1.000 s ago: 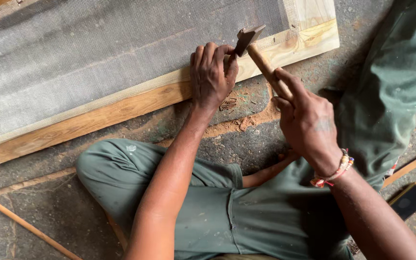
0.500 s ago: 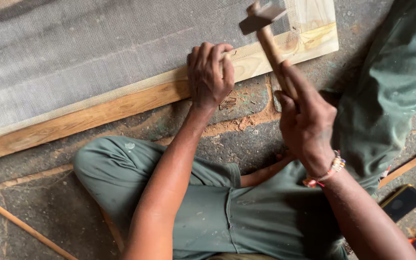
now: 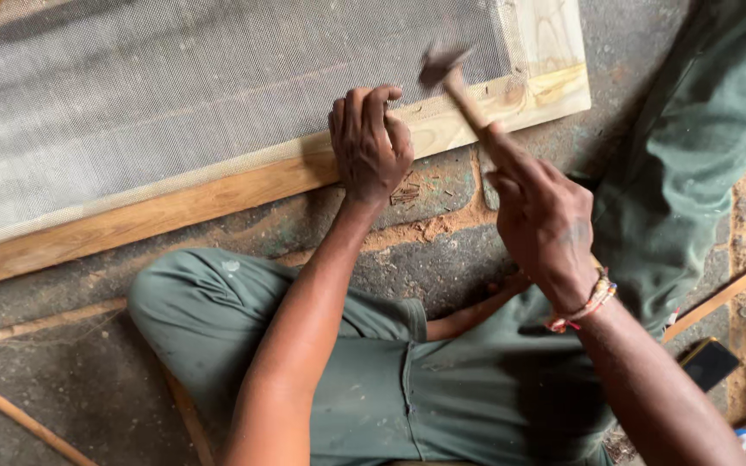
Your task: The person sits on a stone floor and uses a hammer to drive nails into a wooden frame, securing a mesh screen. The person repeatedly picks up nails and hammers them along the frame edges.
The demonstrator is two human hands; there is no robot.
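Presently a hammer (image 3: 452,82) is gripped by the right hand (image 3: 546,216) above the wooden frame (image 3: 218,194), on which the left hand (image 3: 369,142) is pressed, fingers curled

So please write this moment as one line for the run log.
left hand: pressing on frame edge | right hand: grip on hammer, head blurred above frame | mesh: over frame

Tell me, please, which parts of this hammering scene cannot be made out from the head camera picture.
- Hammer head: motion-blurred, head view.
- Any nail under the left hand: hidden by the fingertips.
- Wooden frame and mesh: cut off by the top and left edges.
- Hammer grip: covered by the right hand.
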